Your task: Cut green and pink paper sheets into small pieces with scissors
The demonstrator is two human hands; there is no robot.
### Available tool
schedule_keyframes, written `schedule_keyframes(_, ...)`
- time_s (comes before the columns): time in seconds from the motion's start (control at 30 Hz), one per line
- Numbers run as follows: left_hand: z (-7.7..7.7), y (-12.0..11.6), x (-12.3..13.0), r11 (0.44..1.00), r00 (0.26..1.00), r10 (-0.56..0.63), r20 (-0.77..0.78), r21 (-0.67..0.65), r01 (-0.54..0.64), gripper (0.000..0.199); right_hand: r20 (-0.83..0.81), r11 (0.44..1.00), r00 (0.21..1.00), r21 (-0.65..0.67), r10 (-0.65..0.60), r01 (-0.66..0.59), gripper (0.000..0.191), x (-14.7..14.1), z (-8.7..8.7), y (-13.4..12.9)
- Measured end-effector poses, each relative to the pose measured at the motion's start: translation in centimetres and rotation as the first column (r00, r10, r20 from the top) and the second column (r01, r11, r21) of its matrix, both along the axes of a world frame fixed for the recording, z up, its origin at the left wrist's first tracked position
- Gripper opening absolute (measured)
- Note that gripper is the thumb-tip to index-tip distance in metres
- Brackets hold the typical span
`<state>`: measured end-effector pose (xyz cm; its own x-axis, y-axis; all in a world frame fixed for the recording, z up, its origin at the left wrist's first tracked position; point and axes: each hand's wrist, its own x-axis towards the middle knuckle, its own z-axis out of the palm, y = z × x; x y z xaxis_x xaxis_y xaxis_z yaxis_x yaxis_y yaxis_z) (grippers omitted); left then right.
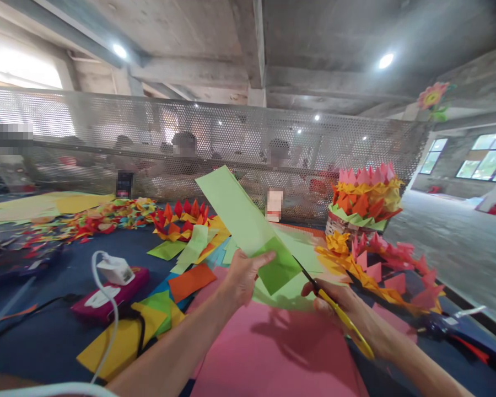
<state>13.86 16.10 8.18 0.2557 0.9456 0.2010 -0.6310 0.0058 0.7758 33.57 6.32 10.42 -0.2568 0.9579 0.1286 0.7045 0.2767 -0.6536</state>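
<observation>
A long strip of light green paper (233, 204) is raised over the table, its lower end folded or overlapped by a darker green piece (279, 267). My left hand (246, 273) pinches it at the lower left edge, thumb on top. Yellow-handled scissors (339, 317) are in my right hand (341, 300), fingers closed round the handles, and their dark blades reach the green paper's right edge. Beneath both hands lies a large pink sheet (273, 353) with the scissors' shadow on it. More light green sheets (303, 248) lie just behind.
A magenta power strip (107, 300) with a white plug (116, 269) and cables is at left. Folded paper rings (179, 220) and small scraps (119, 215) lie behind. At right are a paper-decorated basket (334, 223) and a dark blue tool (442, 325). A mesh partition (231, 127) stands behind.
</observation>
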Motion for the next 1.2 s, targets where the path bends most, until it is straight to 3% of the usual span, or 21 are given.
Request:
schedule_keyframes(0.57, 0.0, 0.0, -0.1, 1.000, 0.999, -0.006, -0.046, -0.015, 0.005, 0.038, -0.120, 0.999, 0.993, -0.035, -0.007, 0.003, 0.050, -0.8, 0.7, -0.6)
schedule_keyframes(1.2, -0.1, 0.2, 0.0, 1.000, 1.000, 0.012, -0.020, 0.014, -0.012, 0.033, -0.038, 0.999, 0.998, 0.002, -0.045, 0.045, 0.049, -0.6, 0.5, -0.6)
